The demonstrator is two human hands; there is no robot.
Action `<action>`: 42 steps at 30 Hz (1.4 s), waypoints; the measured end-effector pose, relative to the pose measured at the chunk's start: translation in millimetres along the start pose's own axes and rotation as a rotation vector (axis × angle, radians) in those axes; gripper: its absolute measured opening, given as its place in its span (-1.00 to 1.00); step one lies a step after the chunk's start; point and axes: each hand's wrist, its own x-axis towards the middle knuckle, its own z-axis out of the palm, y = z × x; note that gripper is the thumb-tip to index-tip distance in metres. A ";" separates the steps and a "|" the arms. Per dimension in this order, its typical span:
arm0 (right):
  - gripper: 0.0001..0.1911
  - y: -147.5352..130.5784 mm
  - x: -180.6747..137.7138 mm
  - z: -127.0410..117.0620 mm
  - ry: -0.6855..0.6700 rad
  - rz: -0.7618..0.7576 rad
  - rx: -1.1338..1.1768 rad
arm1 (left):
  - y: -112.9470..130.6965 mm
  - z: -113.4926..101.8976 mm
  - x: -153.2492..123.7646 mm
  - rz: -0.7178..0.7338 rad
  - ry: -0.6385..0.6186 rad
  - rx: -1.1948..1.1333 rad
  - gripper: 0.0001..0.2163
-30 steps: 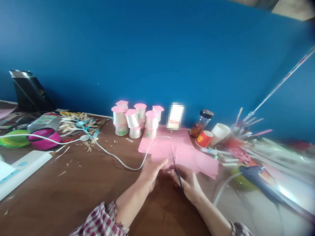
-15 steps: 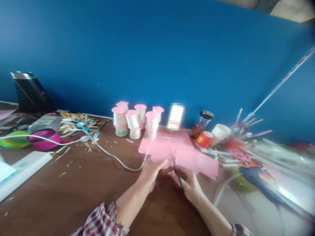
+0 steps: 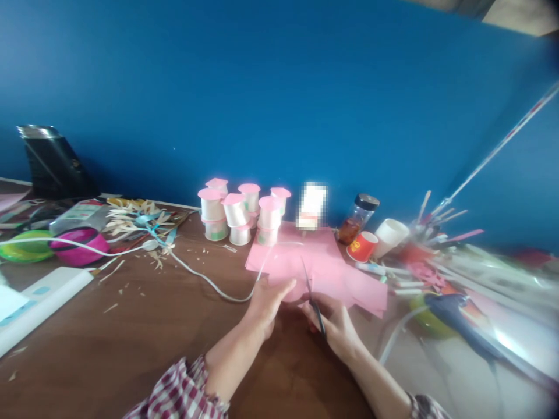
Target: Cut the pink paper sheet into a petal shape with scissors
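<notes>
My right hand is closed round the dark handles of a pair of scissors, whose narrow blades point away from me. To the left of them, my left hand pinches a piece of pink paper between thumb and fingers. That piece blends into the pink sheets lying behind it, so its outline is hard to make out. Beyond my left hand stand several white paper cups, stacked in pairs with pink paper discs between and on top.
A white cable runs from the left towards the sheets. At left are a power strip, a magenta tape roll and paper scraps. To the right stand a lidded jar, a red cup and a glue gun.
</notes>
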 end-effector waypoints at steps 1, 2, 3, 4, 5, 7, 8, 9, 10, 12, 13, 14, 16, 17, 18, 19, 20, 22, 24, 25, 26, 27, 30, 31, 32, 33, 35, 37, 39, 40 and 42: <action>-0.66 -0.8 0.0 -0.1 -0.003 0.002 0.000 | -0.1 -0.3 0.2 0.009 -0.002 0.007 -0.67; -0.66 -1.5 0.1 -0.2 -0.006 0.002 -0.001 | 0.0 -0.3 0.3 0.018 -0.003 0.013 -0.66; -0.66 -2.0 0.1 -0.3 -0.007 0.002 -0.001 | 0.2 -0.2 0.2 0.025 -0.004 0.018 -0.65; -0.67 -2.3 0.2 -0.4 -0.008 0.000 -0.002 | 0.4 0.0 0.2 0.029 -0.004 0.022 -0.64; -0.68 -2.2 0.3 -0.6 -0.009 -0.003 -0.005 | 0.7 0.2 0.2 0.027 -0.001 0.024 -0.64; -0.69 -1.3 0.5 -1.0 -0.009 -0.006 -0.008 | 1.5 0.6 0.2 0.018 0.015 0.023 -0.63; -0.68 -0.7 0.6 -1.2 -0.010 -0.006 -0.007 | 2.0 0.8 0.2 0.010 0.032 0.019 -0.63; -0.68 -0.1 0.6 -1.4 -0.011 -0.005 -0.007 | 2.6 1.0 0.2 0.003 0.053 0.013 -0.62; -0.67 0.3 0.5 -1.5 -0.012 -0.004 -0.005 | 3.5 1.3 0.2 -0.005 0.074 0.005 -0.62; -0.66 0.8 0.3 -1.7 -0.015 -0.001 -0.006 | 5.6 2.1 -0.1 -0.017 0.108 -0.010 -0.62; -0.66 0.8 0.2 -1.7 -0.016 -0.002 -0.009 | 6.8 2.7 -0.4 -0.022 0.119 -0.015 -0.62; -0.66 0.8 0.1 -1.7 -0.015 -0.003 -0.012 | 8.0 3.3 -0.8 -0.027 0.127 -0.020 -0.62; -0.64 0.8 0.0 -1.5 -0.007 -0.005 -0.015 | 10.4 4.9 -2.0 -0.035 0.140 -0.028 -0.62; -0.62 0.9 0.0 -1.5 -0.002 -0.006 -0.014 | 11.4 5.9 -2.7 -0.037 0.147 -0.032 -0.61; -0.61 1.1 0.0 -1.4 0.002 -0.005 -0.013 | 12.3 6.9 -3.6 -0.035 0.156 -0.036 -0.61; -0.60 1.5 0.1 -1.4 0.005 -0.001 -0.013 | 13.1 7.9 -4.5 -0.032 0.163 -0.040 -0.61; -0.60 1.8 0.1 -1.5 0.008 0.003 -0.014 | 13.8 8.9 -5.4 -0.029 0.168 -0.043 -0.61; -0.60 2.7 0.2 -1.8 0.007 0.011 -0.017 | 15.0 10.6 -6.9 -0.024 0.175 -0.045 -0.61; -0.62 3.6 0.4 -2.2 0.007 0.012 -0.017 | 15.9 11.7 -7.8 -0.024 0.176 -0.039 -0.61; -0.62 4.0 0.4 -2.3 0.007 0.009 -0.016 | 16.3 12.1 -8.0 -0.023 0.173 -0.035 -0.62; -0.63 4.4 0.4 -2.4 0.006 0.007 -0.015 | 16.5 12.3 -8.0 -0.021 0.170 -0.032 -0.62; -0.64 4.6 0.4 -2.5 0.004 0.004 -0.014 | 16.6 12.4 -7.9 -0.020 0.166 -0.029 -0.62; -0.66 4.5 0.1 -2.3 -0.005 0.002 -0.007 | 15.9 12.2 -6.7 -0.014 0.164 -0.026 -0.63; -0.66 4.1 -0.1 -2.1 -0.006 0.005 -0.005 | 15.3 11.9 -6.0 -0.013 0.168 -0.025 -0.63; -0.66 3.5 -0.1 -2.0 -0.007 0.008 -0.004 | 14.3 11.3 -5.3 -0.014 0.172 -0.023 -0.63; -0.66 2.9 -0.2 -1.9 -0.008 0.011 -0.006 | 13.0 10.4 -4.5 -0.015 0.173 -0.023 -0.63; -0.66 1.8 -0.2 -1.7 -0.010 0.012 -0.012 | 9.6 7.8 -2.5 -0.011 0.161 -0.023 -0.64; -0.65 1.3 -0.2 -1.5 -0.012 0.011 -0.015 | 5.5 4.3 -0.5 0.003 0.128 -0.018 -0.67; -0.65 1.5 -0.4 -1.3 -0.009 0.010 -0.010 | 1.8 1.0 1.3 0.022 0.096 -0.006 -0.69; -0.64 1.7 -0.6 -1.3 -0.007 0.010 -0.008 | 0.4 -0.3 2.1 0.027 0.087 -0.004 -0.69; -0.65 2.0 -0.9 -1.2 -0.006 0.012 -0.004 | -1.3 -1.8 3.1 0.032 0.080 -0.012 -0.69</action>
